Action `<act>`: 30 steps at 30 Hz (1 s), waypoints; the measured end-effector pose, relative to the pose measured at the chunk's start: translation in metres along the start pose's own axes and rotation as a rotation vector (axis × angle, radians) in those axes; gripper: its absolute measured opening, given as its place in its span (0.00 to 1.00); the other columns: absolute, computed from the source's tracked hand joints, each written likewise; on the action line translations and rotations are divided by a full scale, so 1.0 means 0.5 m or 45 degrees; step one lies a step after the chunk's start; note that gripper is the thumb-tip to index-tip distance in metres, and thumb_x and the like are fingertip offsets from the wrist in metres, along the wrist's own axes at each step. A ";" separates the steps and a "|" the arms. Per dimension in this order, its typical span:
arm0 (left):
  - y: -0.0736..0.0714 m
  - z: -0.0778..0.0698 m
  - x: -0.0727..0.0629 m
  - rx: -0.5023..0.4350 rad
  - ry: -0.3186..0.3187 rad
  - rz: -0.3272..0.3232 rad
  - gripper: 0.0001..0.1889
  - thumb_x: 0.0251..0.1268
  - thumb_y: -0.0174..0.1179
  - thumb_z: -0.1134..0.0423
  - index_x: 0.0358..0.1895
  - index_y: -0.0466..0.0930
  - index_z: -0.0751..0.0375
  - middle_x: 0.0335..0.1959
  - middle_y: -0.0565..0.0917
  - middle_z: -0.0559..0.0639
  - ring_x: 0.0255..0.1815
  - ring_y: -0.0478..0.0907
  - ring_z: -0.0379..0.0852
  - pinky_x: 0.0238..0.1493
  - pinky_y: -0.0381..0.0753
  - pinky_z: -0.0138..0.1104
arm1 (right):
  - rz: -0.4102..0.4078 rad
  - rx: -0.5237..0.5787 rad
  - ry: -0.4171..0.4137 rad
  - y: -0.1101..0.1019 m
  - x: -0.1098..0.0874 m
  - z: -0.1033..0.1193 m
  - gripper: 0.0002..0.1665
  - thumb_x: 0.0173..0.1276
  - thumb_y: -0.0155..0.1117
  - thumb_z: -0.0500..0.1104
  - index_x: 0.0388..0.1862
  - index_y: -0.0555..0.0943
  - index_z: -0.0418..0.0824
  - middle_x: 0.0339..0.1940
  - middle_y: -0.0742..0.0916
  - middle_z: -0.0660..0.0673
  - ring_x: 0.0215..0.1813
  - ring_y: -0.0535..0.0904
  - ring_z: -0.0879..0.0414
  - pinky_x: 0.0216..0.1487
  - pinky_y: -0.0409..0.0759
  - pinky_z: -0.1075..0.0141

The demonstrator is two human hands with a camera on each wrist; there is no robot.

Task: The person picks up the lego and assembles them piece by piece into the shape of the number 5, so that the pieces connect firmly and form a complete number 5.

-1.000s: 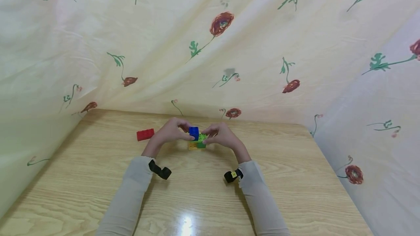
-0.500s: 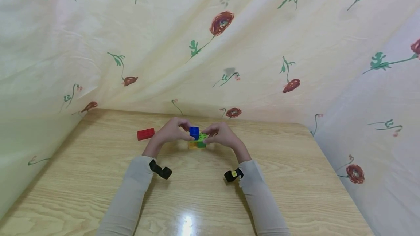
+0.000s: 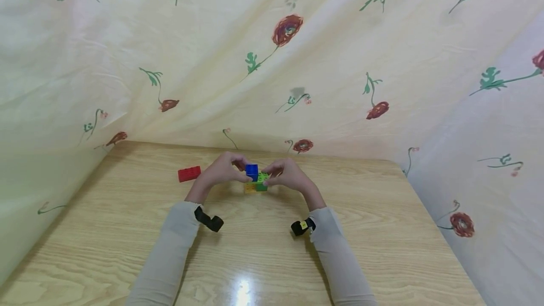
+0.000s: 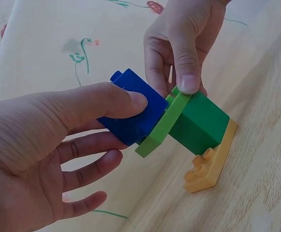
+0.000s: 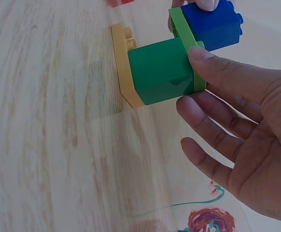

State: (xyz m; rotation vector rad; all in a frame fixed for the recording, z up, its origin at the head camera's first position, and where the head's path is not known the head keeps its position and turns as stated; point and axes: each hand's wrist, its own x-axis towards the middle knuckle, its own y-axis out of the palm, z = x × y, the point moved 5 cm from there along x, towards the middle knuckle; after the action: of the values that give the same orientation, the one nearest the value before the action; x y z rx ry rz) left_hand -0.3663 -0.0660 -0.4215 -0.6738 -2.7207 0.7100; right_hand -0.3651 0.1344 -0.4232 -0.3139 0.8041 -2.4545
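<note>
My left hand [image 4: 48, 140] pinches a blue building block [image 4: 133, 108] between thumb and fingers. This block sits on the left end of a thin light green building block [image 5: 188, 48]. Near the other end of that light green piece, my right hand [image 5: 246, 116] grips it with thumb and fingers. Below it is a dark green block [image 5: 162, 70], standing on one end of a thin yellow block [image 4: 217, 166] at the table surface. Bare studs show on the yellow block's left end and on the light green block's right end.
A red block [image 3: 189, 174] lies on the wooden table [image 3: 255, 254], left of the left hand. Behind the table hangs a flower-patterned cloth [image 3: 204, 51], which also runs along both sides. Black wrist cameras [image 3: 210, 221] are strapped over the sleeves.
</note>
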 end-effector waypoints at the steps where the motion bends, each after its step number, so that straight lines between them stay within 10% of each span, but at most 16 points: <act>1: 0.000 0.000 0.000 -0.003 0.004 0.001 0.14 0.54 0.77 0.65 0.43 0.88 0.61 0.40 0.88 0.52 0.46 0.80 0.49 0.54 0.79 0.42 | -0.001 -0.002 -0.001 0.000 0.004 -0.010 0.20 0.61 0.75 0.31 0.53 0.85 0.26 0.47 0.89 0.29 0.45 0.85 0.34 0.41 0.83 0.68; 22: 0.005 0.014 0.008 -0.042 0.017 0.008 0.15 0.55 0.75 0.70 0.45 0.86 0.71 0.41 0.86 0.64 0.42 0.78 0.52 0.47 0.77 0.36 | -0.039 -0.010 0.000 -0.003 0.007 -0.026 0.19 0.60 0.79 0.38 0.50 0.88 0.36 0.44 0.91 0.40 0.39 0.87 0.54 0.41 0.85 0.64; 30: -0.003 -0.043 -0.018 -0.084 0.049 0.023 0.13 0.57 0.73 0.72 0.44 0.85 0.74 0.40 0.86 0.67 0.40 0.79 0.52 0.45 0.78 0.35 | -0.033 -0.002 0.012 -0.002 0.008 -0.029 0.20 0.60 0.79 0.39 0.51 0.88 0.35 0.45 0.91 0.38 0.41 0.88 0.48 0.42 0.85 0.64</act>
State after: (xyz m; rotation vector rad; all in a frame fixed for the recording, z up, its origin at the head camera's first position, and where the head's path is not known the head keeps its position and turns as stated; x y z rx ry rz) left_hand -0.3516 -0.0628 -0.4035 -0.7202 -2.7164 0.6074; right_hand -0.3740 0.1397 -0.4338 -0.3153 0.8104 -2.4810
